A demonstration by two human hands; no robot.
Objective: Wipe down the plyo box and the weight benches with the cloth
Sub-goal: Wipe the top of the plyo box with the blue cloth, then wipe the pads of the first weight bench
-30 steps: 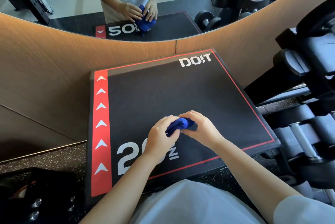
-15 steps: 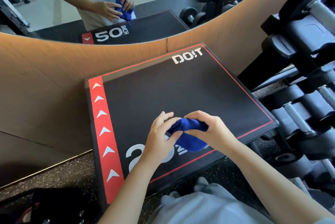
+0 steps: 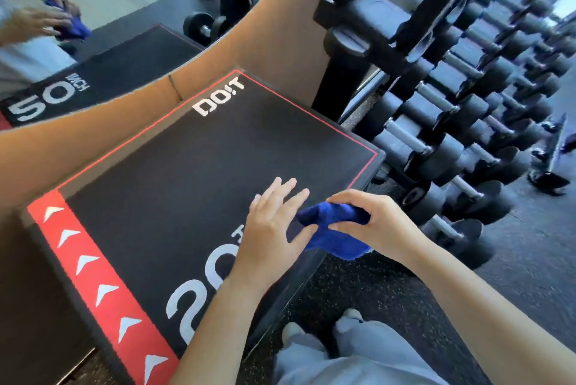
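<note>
Found black plyo box (image 3: 193, 172) on speckled floor (image 3: 358, 285), backed against a wood-toned panel (image 3: 93, 138) below a mirror (image 3: 124, 10). Read "DO!T" in white at its far corner and a large white "20" at the near edge (small lettering beside it mostly hidden by the left hand). Counted 6 white arrowheads on the red strip along the left side; noted a thin red border line.

Observed left hand (image 3: 271, 235) above the box top, fingers straight and spread apart, thumb at the cloth's edge. Observed right hand (image 3: 374, 222) with fingers clamped on the bunched blue cloth (image 3: 335, 219), held at the box's right near edge, partly hanging past it over the floor.

Noted rack of dumbbells (image 3: 452, 97) just to the right. Saw the box marking reversed in the mirror, resembling "50".
</note>
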